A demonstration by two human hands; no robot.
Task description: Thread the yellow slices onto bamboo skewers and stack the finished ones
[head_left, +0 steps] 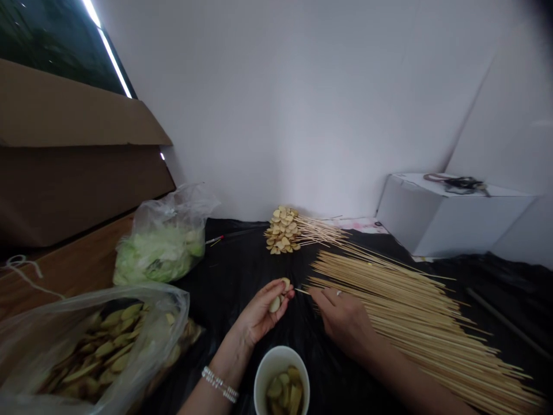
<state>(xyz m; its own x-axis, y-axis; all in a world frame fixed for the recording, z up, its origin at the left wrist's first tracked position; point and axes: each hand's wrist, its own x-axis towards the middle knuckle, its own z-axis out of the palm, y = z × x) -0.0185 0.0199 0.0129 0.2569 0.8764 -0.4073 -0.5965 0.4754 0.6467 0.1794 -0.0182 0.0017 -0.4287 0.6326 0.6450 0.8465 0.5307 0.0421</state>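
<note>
Slices (275,304): a few, thin and pale, in the left hand near the middle of the view, just left of the stick tip.
Left hand (266,311): palm turned up, fingers curled around the slices; beaded bracelet (219,385) at the wrist.
Right hand (343,316): knuckles up, fingertips together, pinching a stick; ring (339,293) on one finger.
Stick (302,291): long axis roughly sideways, tip pointing left at the slices and almost level with them; contact too fine to tell; far end lost among the other sticks.
Nearer hand: right for the pile of sticks (401,305), spread beneath and beyond that forearm; left for the bag (186,300), with loose pieces (108,349) inside.
Cup (281,353): white, between the forearms, close to the lower edge; cut pieces (285,389) inside.
Skewers (283,230): stacked beyond both hands, loaded ends to the left, bare ends to the right.
Cover (242,259): black sheet beneath hands, cup and sticks.
Background: clear bag of pale green food (159,253) at left; white box (410,213) at right.
</note>
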